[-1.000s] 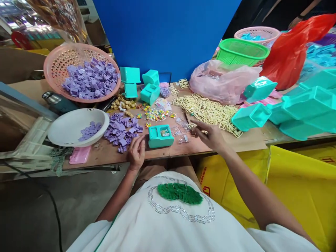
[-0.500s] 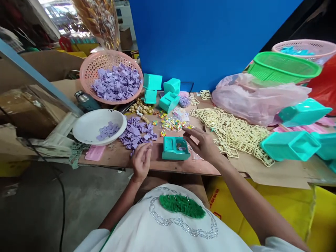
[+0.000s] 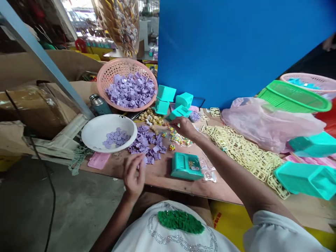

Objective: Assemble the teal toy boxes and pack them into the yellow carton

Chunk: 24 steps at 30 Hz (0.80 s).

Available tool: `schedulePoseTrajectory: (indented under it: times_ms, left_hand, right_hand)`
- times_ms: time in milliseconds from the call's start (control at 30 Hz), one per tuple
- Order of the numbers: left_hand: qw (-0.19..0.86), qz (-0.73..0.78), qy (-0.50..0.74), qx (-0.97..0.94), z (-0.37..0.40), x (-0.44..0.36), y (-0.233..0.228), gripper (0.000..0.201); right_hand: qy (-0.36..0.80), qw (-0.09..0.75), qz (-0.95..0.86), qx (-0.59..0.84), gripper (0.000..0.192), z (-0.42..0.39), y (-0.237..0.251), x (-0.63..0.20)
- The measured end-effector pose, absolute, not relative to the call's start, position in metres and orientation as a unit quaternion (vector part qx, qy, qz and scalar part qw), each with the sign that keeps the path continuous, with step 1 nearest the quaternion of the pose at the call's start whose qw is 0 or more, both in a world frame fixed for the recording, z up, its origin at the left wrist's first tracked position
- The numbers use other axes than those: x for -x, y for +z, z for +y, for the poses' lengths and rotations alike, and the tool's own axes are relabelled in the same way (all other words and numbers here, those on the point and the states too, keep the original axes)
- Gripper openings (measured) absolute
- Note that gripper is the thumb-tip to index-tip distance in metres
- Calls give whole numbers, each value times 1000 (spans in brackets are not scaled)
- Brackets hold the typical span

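Observation:
My left hand [image 3: 134,175] hovers at the table's front edge, its fingers curled in. A bit of purple shows between the fingers, but I cannot tell whether it is held or lies behind. My right hand [image 3: 185,127] reaches over the small colourful pieces [image 3: 181,140], fingertips bent down near a few orange bits [image 3: 166,124]; what they pinch, if anything, is hidden. Between my arms stands a teal plastic box-like part [image 3: 187,166] with a recess and a small picture on top. Loose purple plastic pieces [image 3: 148,141] lie beside my left hand.
A white bowl [image 3: 90,129] and pink basket [image 3: 102,77] hold purple pieces. Tan pieces [image 3: 151,116] and teal parts [image 3: 166,93] lie behind. Cream frames [image 3: 241,150], a pink plastic bag [image 3: 270,119], a green basket [image 3: 294,96] and more teal parts [image 3: 307,178] fill the right.
My right hand has moved from beside the teal part to the small pieces farther back. My left hand stays near the front edge, fingers more curled. The head view has shifted.

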<state>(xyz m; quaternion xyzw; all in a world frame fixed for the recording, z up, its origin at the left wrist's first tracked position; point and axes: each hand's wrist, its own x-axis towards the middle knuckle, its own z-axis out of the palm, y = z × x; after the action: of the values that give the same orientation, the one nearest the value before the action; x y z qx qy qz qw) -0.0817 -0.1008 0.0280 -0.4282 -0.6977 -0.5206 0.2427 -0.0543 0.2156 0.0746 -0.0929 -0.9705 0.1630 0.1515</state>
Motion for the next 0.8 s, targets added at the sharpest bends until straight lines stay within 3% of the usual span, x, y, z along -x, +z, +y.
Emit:
schedulePoseTrajectory:
  times_ms: [267, 633, 800]
  left_hand:
    - [230, -679, -460, 524, -86, 47, -15, 31]
    - [171, -636, -498, 564, -87, 52, -26, 40]
    - [179, -622, -483, 590, -86, 50, -27, 35]
  right_hand:
    - [186, 118, -975, 27, 20, 187, 58, 100]
    - [236, 108, -966, 6, 14, 170, 58, 89]
    - [270, 110, -956, -27, 13, 149, 75, 75]
